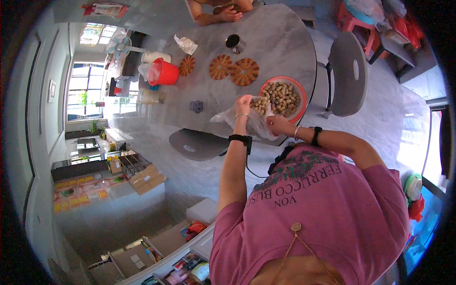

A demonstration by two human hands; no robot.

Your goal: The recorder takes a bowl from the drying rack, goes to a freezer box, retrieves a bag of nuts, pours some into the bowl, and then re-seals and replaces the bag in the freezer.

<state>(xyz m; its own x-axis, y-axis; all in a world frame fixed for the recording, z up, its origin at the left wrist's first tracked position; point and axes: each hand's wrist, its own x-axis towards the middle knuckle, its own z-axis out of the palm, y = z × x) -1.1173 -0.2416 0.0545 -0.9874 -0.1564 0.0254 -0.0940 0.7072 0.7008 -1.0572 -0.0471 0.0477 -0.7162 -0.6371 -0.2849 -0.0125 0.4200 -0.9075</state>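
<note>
Unshelled peanuts (pixel 281 97) lie in a red-rimmed round basin (pixel 303 98) near the table's edge. Beside it, a clear plastic bag (pixel 254 123) has its mouth at the basin, with more peanuts (pixel 260 104) showing inside the opening. My left hand (pixel 243 104) grips the bag's upper left edge. Lower on the right, my right hand (pixel 279 124) pinches the bag close to the basin's near rim. Part of the bag's underside is hidden by my wrists.
Three brown slatted round trivets (pixel 244 72), a metal cup (pixel 235 43), crumpled tissue (pixel 186 44) and a red bucket (pixel 165 72) stand on the grey table (pixel 210 96). Across it rest another person's arms (pixel 228 14). Grey chairs (pixel 347 74) flank the table.
</note>
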